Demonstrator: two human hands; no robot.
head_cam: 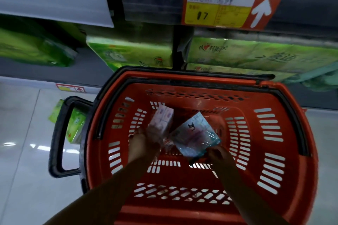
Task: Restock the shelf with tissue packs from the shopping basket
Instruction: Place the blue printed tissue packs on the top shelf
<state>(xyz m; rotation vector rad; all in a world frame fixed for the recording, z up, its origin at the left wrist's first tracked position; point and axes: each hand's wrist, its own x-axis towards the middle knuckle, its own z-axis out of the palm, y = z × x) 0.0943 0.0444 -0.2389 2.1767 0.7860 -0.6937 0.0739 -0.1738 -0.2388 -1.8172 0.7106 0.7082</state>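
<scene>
Both my hands reach down into a red shopping basket [292, 151] standing on the floor in front of the shelf. My left hand [141, 144] grips a pink and white tissue pack [161, 121] by its near end. Pinched at its near corner by my right hand [217, 154] is a flat pale blue tissue pack [195, 136] with a small dark cartoon figure on it. The two packs sit side by side over the basket's bottom, which otherwise looks bare. The shelf [54, 71] runs across the top of the view.
Green tissue bundles [131, 51] fill the low shelf behind the basket, with more [256, 55] on the right. A red and yellow price tag [228, 8] hangs on the upper shelf edge. A black basket handle [58, 137] sticks out left over another green pack [75, 126] on the floor.
</scene>
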